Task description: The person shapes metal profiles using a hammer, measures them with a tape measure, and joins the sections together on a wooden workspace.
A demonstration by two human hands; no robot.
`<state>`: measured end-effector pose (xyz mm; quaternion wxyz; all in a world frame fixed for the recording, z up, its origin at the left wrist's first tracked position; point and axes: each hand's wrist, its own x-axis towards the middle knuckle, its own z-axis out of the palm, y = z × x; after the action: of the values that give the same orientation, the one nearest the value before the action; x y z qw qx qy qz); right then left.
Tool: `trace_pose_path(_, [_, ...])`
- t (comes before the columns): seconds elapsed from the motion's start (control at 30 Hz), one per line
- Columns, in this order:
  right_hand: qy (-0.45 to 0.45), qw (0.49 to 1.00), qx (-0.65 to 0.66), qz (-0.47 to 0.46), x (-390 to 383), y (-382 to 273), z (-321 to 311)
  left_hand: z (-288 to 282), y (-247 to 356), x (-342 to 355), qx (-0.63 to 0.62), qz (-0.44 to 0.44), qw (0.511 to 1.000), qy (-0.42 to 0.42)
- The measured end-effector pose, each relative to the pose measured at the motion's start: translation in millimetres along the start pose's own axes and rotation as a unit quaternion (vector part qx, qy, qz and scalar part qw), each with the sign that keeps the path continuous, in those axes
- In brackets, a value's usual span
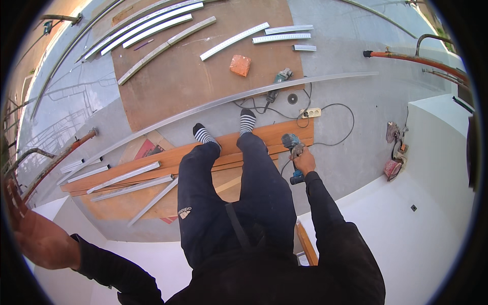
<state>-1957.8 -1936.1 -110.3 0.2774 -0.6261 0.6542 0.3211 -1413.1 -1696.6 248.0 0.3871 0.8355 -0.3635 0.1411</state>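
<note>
Grey floor point(373, 134) here; my right fingers point(302, 162) wrap a power drill point(291, 142), left fingers point(19, 209) spread, empty. Probably hefty; grab the handle.

One wide fisheye view looks steeply down from the head, left hand point(44, 239) close at near left, floor point(345, 165) farther below.

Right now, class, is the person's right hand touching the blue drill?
Touching. The head view shows the right hand closed around the handle of the blue drill.
</note>
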Motion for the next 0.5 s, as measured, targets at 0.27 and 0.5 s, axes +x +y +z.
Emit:
trace_pose_path(0.27, [0.086,0.995,-0.047,-0.018,143.4,47.3,188.8,165.2,-336.1,-531.5,-0.036,-0.542,0.745,-0.387])
trace_pose_path(0.5, [0.196,0.977,-0.081,0.016,202.8,84.8,284.2,211.5,-372.2,-722.9,0.053,-0.625,0.634,-0.452])
